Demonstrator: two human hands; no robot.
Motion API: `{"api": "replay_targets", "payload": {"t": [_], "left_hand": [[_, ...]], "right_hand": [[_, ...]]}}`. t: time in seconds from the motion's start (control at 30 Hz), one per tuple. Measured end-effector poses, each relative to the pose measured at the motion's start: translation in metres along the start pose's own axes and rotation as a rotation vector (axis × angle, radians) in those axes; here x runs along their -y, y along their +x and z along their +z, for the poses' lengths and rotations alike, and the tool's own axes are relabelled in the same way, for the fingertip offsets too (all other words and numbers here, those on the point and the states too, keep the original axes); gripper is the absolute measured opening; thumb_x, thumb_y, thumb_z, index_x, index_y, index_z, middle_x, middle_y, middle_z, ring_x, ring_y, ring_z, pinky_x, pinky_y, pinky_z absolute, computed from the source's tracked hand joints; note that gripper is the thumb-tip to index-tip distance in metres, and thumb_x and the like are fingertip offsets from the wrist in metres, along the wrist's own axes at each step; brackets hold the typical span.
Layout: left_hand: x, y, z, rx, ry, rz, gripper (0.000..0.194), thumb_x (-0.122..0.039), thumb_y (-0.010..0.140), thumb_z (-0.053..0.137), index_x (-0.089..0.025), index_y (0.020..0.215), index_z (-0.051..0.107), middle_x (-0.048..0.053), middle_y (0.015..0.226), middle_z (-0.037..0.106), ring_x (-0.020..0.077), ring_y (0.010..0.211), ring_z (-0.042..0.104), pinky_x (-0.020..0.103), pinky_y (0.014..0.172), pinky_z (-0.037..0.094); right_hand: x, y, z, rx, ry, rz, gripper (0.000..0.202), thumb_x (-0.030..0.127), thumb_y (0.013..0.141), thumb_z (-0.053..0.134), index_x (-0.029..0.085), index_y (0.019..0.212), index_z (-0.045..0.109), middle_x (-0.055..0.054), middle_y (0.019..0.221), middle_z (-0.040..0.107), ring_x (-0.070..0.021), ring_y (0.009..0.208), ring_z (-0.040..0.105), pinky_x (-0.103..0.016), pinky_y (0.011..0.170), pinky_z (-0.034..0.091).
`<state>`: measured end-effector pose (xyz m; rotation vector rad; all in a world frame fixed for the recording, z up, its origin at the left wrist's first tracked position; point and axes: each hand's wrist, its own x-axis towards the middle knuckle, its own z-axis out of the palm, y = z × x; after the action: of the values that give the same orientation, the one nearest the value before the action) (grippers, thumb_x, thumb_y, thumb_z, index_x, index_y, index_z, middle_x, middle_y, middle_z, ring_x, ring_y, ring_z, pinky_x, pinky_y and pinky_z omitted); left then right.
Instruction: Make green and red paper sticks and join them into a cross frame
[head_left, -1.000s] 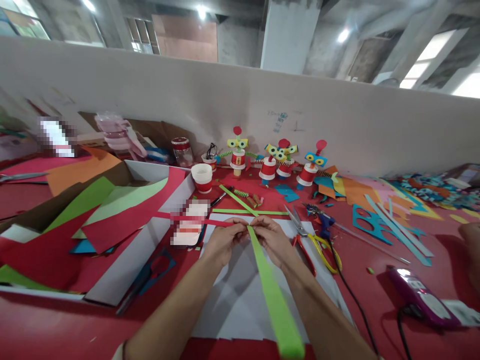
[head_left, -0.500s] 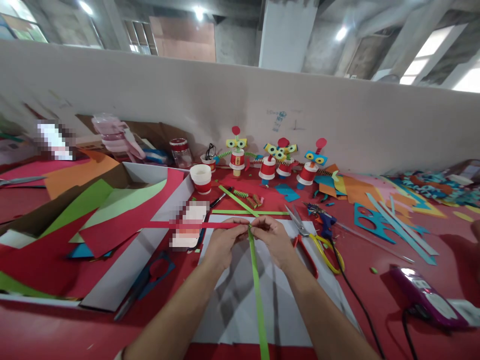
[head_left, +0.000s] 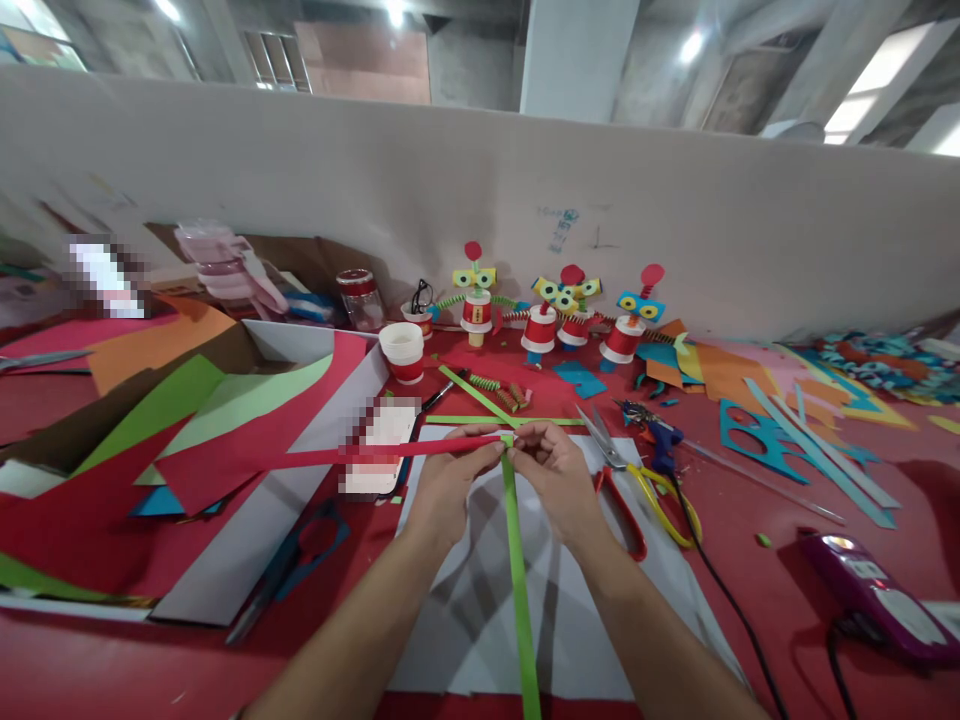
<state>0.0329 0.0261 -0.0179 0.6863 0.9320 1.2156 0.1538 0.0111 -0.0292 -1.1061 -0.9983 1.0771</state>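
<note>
My left hand point(head_left: 457, 474) pinches a red paper strip point(head_left: 405, 449) close to its end; the strip runs off to the left over a phone and the box. From the opposite side, my right hand point(head_left: 553, 470) pinches the top of a green paper strip point(head_left: 517, 570), which hangs down toward me. The ends of the two strips meet at a right angle between my fingertips. Both hands are above a white sheet point(head_left: 480, 610). Past them, more green strips point(head_left: 480, 395) lie crossed on the red table.
Yellow-and-red-handled scissors point(head_left: 619, 470) and a blue glue gun point(head_left: 664, 440) with a black cord lie to the right. At left stands an open box point(head_left: 225, 540) of coloured paper. Paper-cup figures point(head_left: 476, 310) line the wall, beside a white cup point(head_left: 403, 345). A purple device point(head_left: 874, 600) sits far right.
My fingertips have shifted slightly, and the overlapped strip ends now show more between them. The red strip slants up a little more toward my hands. The view has tilted slightly.
</note>
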Motion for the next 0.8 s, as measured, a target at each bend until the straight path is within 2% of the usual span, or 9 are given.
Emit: {"api": "replay_targets", "payload": {"t": [0.1, 0.23, 0.3, 0.37, 0.47, 0.53, 0.63, 0.73, 0.8], "left_hand": [[0.001, 0.000, -0.001, 0.004, 0.043, 0.021, 0.041, -0.021, 0.054, 0.081, -0.015, 0.090, 0.061, 0.002, 0.070, 0.071, 0.0130, 0.069, 0.064, 0.025, 0.071, 0.048], [0.001, -0.002, -0.001, -0.016, 0.139, 0.037, 0.045, -0.016, 0.055, 0.081, -0.017, 0.092, 0.056, -0.003, 0.061, 0.067, 0.0104, 0.059, 0.059, 0.022, 0.061, 0.045], [-0.001, -0.002, -0.003, 0.015, 0.174, 0.000, 0.046, -0.015, 0.055, 0.080, -0.018, 0.093, 0.055, -0.004, 0.058, 0.065, 0.0106, 0.057, 0.058, 0.022, 0.059, 0.044], [-0.005, -0.001, -0.006, 0.102, 0.178, -0.057, 0.042, -0.017, 0.058, 0.081, -0.018, 0.092, 0.057, -0.003, 0.060, 0.066, 0.0113, 0.058, 0.060, 0.023, 0.061, 0.046], [-0.016, 0.004, -0.015, 0.302, 0.105, -0.188, 0.031, -0.023, 0.064, 0.080, -0.016, 0.090, 0.065, 0.005, 0.078, 0.072, 0.0133, 0.067, 0.065, 0.026, 0.070, 0.051], [-0.023, 0.008, -0.020, 0.389, 0.040, -0.254, 0.029, -0.025, 0.067, 0.080, -0.016, 0.092, 0.069, 0.010, 0.096, 0.073, 0.0153, 0.077, 0.067, 0.028, 0.076, 0.052], [-0.025, 0.009, -0.021, 0.371, 0.079, -0.190, 0.035, -0.020, 0.063, 0.081, -0.017, 0.096, 0.072, 0.011, 0.104, 0.071, 0.0159, 0.084, 0.066, 0.026, 0.079, 0.051], [-0.013, 0.005, -0.012, 0.315, 0.252, -0.069, 0.044, -0.016, 0.054, 0.083, -0.019, 0.097, 0.073, 0.008, 0.097, 0.072, 0.0154, 0.079, 0.064, 0.024, 0.070, 0.049], [-0.003, 0.000, -0.004, 0.303, 0.249, -0.011, 0.046, -0.019, 0.053, 0.085, -0.020, 0.098, 0.074, 0.006, 0.094, 0.072, 0.0165, 0.079, 0.063, 0.026, 0.072, 0.048]], "right_hand": [[0.003, 0.000, -0.002, 0.011, -0.018, 0.011, 0.020, 0.025, 0.065, 0.070, 0.023, 0.083, 0.063, 0.004, 0.072, 0.061, -0.0124, 0.068, 0.055, -0.026, 0.064, 0.044], [0.010, 0.002, -0.010, 0.120, -0.189, 0.081, 0.017, 0.033, 0.071, 0.067, 0.021, 0.082, 0.070, 0.002, 0.068, 0.063, -0.0128, 0.064, 0.054, -0.027, 0.062, 0.042], [0.015, 0.004, -0.015, 0.173, -0.277, 0.092, 0.017, 0.035, 0.071, 0.068, 0.020, 0.076, 0.073, 0.002, 0.063, 0.062, -0.0124, 0.060, 0.051, -0.027, 0.059, 0.040], [0.019, 0.005, -0.019, 0.184, -0.260, 0.112, 0.016, 0.036, 0.068, 0.071, 0.020, 0.071, 0.073, 0.003, 0.058, 0.059, -0.0110, 0.057, 0.047, -0.026, 0.056, 0.037], [0.022, 0.009, -0.022, 0.082, -0.054, 0.166, 0.019, 0.037, 0.061, 0.077, 0.019, 0.067, 0.071, 0.006, 0.053, 0.052, -0.0070, 0.049, 0.036, -0.023, 0.047, 0.028], [0.021, 0.011, -0.022, -0.016, 0.119, 0.205, 0.024, 0.037, 0.057, 0.081, 0.018, 0.064, 0.069, 0.007, 0.050, 0.047, -0.0056, 0.046, 0.031, -0.023, 0.043, 0.022], [0.017, 0.012, -0.017, -0.099, 0.266, 0.238, 0.028, 0.036, 0.051, 0.085, 0.018, 0.062, 0.066, 0.005, 0.053, 0.049, -0.0061, 0.048, 0.037, -0.022, 0.041, 0.027], [0.013, 0.007, -0.007, -0.114, 0.293, 0.252, 0.030, 0.037, 0.049, 0.085, 0.019, 0.063, 0.066, 0.004, 0.058, 0.055, -0.0073, 0.051, 0.044, -0.022, 0.047, 0.038], [0.010, 0.002, 0.001, -0.116, 0.327, 0.244, 0.029, 0.036, 0.050, 0.085, 0.019, 0.066, 0.068, 0.003, 0.062, 0.059, -0.0079, 0.055, 0.049, -0.023, 0.054, 0.045]]}}
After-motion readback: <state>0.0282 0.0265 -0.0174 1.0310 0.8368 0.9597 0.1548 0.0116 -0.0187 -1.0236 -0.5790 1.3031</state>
